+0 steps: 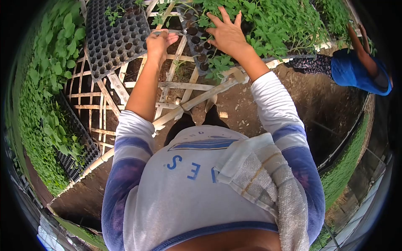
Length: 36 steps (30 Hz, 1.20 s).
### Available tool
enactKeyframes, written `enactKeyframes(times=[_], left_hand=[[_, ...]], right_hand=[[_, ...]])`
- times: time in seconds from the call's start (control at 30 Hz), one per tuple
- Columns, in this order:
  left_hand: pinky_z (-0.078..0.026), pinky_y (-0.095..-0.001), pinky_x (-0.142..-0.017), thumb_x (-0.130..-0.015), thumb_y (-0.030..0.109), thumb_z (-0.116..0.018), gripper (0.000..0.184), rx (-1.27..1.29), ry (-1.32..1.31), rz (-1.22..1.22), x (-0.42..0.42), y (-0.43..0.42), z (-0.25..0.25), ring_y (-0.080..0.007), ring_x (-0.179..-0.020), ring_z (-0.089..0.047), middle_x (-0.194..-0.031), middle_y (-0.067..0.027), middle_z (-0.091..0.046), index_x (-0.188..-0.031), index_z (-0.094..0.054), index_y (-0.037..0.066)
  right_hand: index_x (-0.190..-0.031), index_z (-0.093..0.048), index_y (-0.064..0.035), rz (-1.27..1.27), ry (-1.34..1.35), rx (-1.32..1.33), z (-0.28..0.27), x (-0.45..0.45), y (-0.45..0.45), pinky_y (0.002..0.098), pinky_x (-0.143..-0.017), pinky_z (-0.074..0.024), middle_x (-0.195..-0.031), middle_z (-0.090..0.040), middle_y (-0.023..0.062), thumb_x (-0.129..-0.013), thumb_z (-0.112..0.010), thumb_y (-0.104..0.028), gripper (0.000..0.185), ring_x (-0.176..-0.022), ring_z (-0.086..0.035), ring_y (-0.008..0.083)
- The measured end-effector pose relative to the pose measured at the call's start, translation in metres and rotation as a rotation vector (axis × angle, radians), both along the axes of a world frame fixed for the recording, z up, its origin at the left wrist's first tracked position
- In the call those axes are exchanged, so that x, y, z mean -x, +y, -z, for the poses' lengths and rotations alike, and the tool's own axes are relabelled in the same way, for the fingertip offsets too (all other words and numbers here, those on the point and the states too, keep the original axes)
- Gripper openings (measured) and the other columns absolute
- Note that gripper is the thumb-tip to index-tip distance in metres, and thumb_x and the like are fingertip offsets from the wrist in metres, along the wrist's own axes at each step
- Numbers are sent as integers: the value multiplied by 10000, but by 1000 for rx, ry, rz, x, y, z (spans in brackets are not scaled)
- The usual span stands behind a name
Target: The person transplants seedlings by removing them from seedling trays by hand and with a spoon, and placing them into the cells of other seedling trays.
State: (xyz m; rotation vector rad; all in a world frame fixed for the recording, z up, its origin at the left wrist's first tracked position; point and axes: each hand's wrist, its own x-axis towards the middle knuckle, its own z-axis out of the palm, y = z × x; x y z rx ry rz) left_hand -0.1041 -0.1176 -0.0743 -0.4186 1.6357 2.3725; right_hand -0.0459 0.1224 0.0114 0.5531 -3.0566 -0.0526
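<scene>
My left hand [158, 44] is closed on a thin grey tool [176, 32], which looks like metal and points right toward the edge of the seedling tray [197, 52]; its exact kind is unclear. My right hand [228, 37] lies with fingers spread over that black tray, at the border between its bare cells and the leafy green seedlings [272, 29]. A small seedling [220, 65] hangs over the near edge of the tray, below my right wrist. Left of my left hand is a second black cell tray [115, 46], mostly bare, with a few sprigs at its top.
The trays rest on a slatted wooden rack [180, 85] with open gaps, above bare soil [268, 100]. Dense broad-leaved seedlings [50, 62] fill the left side, beside another black tray [79, 142]. A person in a blue top [356, 69] stands at the right, reaching toward the plants.
</scene>
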Motion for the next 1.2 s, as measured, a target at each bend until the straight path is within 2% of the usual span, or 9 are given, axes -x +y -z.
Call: enactKeyframes(times=[0.13,0.2,0.33,0.47,0.73,0.87,0.93,1.1,1.2], left_hand=[[-600,-337,-666,-963,55,-551,124,-13,-24,0,8,-46,-12,-265,-698,-692,-855,-212,-681,-1020,-553,-55],[-553,-342,-644,-947,110,-598,112,934,306,82,-1,-59,-35,-226,-693,-697,-775,-145,-695,-941,-614,-1],[-528,-373,-650,-927,139,-622,104,1043,706,88,-8,-48,-53,-227,-663,-692,-745,-132,-688,-942,-652,41],[-553,-300,-669,-944,137,-627,138,776,406,-107,-8,-58,-61,-169,-721,-701,-798,-103,-713,-953,-643,0],[-579,-475,-907,-1018,43,-424,305,-109,-40,-378,7,-162,-2,-431,-1050,-638,-1258,-316,-526,-1278,-374,-109],[-596,-494,-832,-982,-4,-476,272,-86,-132,-399,-32,-163,-11,-402,-1013,-650,-1196,-272,-546,-1224,-362,-58],[-597,-420,-708,-970,15,-506,251,105,-93,-493,-65,-142,-27,-312,-881,-662,-1149,-217,-561,-1190,-383,17],[-524,-333,-585,-968,61,-523,221,-60,-370,-195,-162,-56,-35,-181,-724,-611,-1022,-94,-608,-1165,-435,111],[-536,-337,-637,-978,114,-547,75,-225,-549,331,-202,18,-43,-178,-767,-635,-975,-75,-640,-1052,-550,96]], right_hand=[[-1117,-744,-213,46,-31,-4,1,4,1,773,-1081,-112,-1506,-401,24,-809,-750,-356,339,-1477,-156,340],[-1118,-744,-219,39,-12,-10,1,3,3,773,-1080,-115,-1508,-398,20,-810,-748,-363,340,-1477,-156,338],[-1146,-731,-248,60,-43,-57,1,3,1,772,-1063,-179,-1532,-356,7,-826,-730,-398,353,-1479,-136,329],[-1135,-734,-238,50,-61,-31,-10,-2,-3,778,-1058,-190,-1536,-352,15,-821,-740,-372,342,-1477,-146,348],[-1127,-743,-196,-33,-28,265,-32,-42,-4,758,-1090,-140,-1515,-396,59,-849,-715,-248,284,-1476,-143,410],[-1168,-709,-163,37,22,446,-70,-62,22,584,-1156,-225,-1450,-479,86,-889,-684,-231,289,-1419,-320,350],[-1190,-681,-130,153,131,483,-99,-56,50,425,-1066,-406,-1331,-587,91,-909,-658,-185,287,-1249,-529,321],[-1181,-672,-117,244,421,496,-138,31,150,398,-935,-500,-1184,-664,124,-926,-615,-148,263,-1094,-634,320],[-1214,-617,-18,262,537,407,-139,109,188,407,-957,-491,-1164,-668,179,-932,-579,-164,319,-1094,-627,341]])
